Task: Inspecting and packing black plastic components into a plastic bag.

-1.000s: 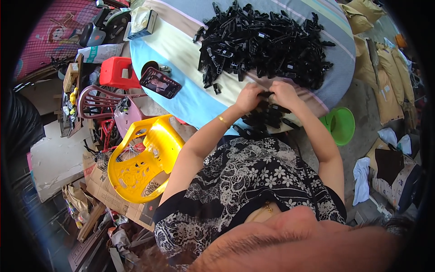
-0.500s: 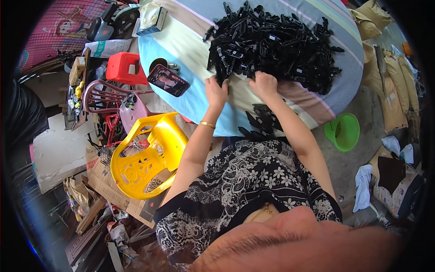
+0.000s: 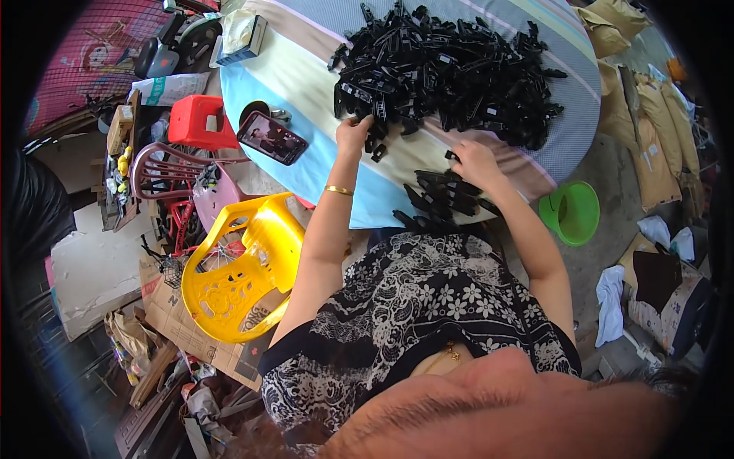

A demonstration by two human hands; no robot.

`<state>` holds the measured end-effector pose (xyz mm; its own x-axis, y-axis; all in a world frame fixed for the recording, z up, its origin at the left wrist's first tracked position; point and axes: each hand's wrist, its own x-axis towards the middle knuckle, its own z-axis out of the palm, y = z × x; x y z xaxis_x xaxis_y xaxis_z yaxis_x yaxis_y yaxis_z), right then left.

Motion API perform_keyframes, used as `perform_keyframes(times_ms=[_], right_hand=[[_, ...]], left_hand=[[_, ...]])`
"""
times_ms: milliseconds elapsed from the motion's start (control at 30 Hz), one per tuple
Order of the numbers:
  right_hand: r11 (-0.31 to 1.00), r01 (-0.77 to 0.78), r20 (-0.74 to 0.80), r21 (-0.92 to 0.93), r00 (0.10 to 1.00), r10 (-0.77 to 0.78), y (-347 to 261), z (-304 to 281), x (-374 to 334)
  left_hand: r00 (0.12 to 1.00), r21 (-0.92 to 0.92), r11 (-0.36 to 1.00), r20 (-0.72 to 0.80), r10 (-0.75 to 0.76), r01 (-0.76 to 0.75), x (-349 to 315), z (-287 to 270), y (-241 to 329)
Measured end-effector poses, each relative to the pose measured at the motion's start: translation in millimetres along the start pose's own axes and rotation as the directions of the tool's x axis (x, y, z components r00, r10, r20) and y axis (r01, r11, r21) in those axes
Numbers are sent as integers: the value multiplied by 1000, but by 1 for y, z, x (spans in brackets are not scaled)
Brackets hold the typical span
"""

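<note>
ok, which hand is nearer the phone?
Left. Left hand is right of the phone, at the edge of the big pile; right hand is farther right.

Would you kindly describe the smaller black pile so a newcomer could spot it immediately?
On the striped tablecloth, go to the edge by the patterned garment. There, closer in than the right hand, lies the small pile of black parts, much narrower than the large pile beyond.
</note>
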<state>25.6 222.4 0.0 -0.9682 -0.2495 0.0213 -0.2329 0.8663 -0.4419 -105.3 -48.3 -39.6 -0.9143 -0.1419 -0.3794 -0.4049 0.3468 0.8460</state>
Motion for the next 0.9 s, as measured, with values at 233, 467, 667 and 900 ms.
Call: perform_keyframes(times_ms=[233, 467, 667, 900], right_hand=[[993, 39, 11, 108, 999, -40, 7, -10, -27], [921, -264, -18, 286, 960, 280, 13, -33, -36], [963, -270, -49, 3, 962, 270, 20, -28, -40], [984, -171, -255, 60, 950, 180, 21, -18, -48]], left_hand=[[999, -27, 999, 39, 26, -25, 17, 4, -16], [700, 349, 705, -166, 695, -617, -74, 25, 39], [399, 303, 283, 454, 797, -910, -102, 79, 22], [452, 156, 429, 429, 782, -890, -106, 81, 19]])
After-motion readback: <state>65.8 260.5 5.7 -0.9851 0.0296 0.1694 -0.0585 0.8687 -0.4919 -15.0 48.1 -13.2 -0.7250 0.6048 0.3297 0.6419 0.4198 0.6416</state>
